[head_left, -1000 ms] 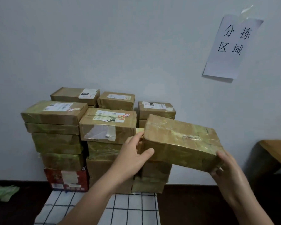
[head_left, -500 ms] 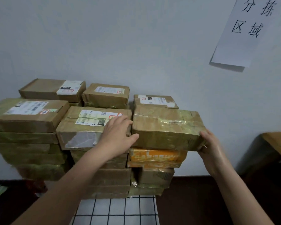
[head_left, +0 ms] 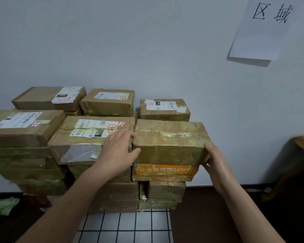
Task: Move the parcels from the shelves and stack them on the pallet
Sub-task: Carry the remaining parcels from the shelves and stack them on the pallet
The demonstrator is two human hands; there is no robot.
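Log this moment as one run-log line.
step: stacking | taped parcel: rests on orange parcel, front right stack | left hand: holds its left end | right hand: holds its right end

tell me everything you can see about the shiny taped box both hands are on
The parcel is a brown cardboard box wrapped all over in glossy, wrinkled, yellowish clear tape, with no label showing. It lies flat and roughly level on top of an orange parcel at the front right of the stack, its left end close against a labelled parcel. The left hand holds its left end, thumb on the front face. The right hand holds its lower right corner, fingers curled round it.
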